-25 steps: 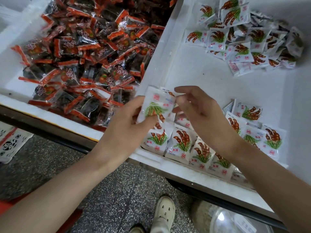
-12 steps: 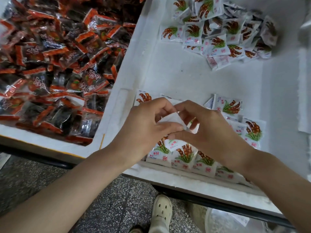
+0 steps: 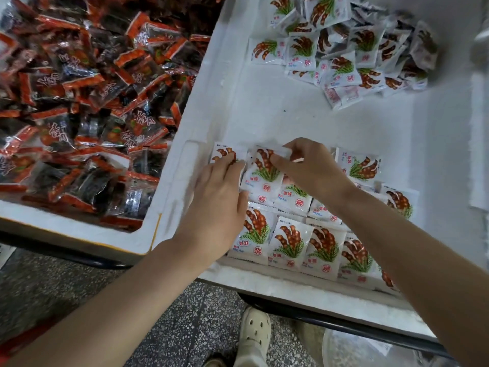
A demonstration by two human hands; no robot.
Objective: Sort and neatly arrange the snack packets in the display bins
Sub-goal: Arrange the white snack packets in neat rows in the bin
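Snack packets of this kind are small white sachets, and the held sachet [image 3: 264, 172] is pinched in the right grip [image 3: 315, 173]. The thumb lies across its printed face and the fingers curl over its top edge, so that grip is closed on it. Touching its left side, the left grip [image 3: 219, 205] lies flat with straight fingers. It presses down a neighbouring sachet [image 3: 225, 154] and holds nothing.

Judging by the look, each sachet is very light, a glossy film pouch with a soft bulge of filling. It will likely slide on its neighbours and spring up unless it is pinned. The crimped seam at top or bottom looks like the surest place to take hold, since the flat film there gives the fingers purchase without squeezing the contents.

Each face is white, printed with brown pods over green feathery leaves, a round red seal and small blue lettering.

Just below both grips, nearer the person, a tidy row of sachets [image 3: 291, 245] stands overlapped along the near wall of the white foam bin [image 3: 291, 109]. A second row is forming where the grips work. Well beyond the right grip, at the far end of the same bin, lies a loose heap of sachets [image 3: 352, 49] not yet arranged. Left of the left grip, across the foam wall, a second bin holds jumbled red-and-black packets [image 3: 87, 96].
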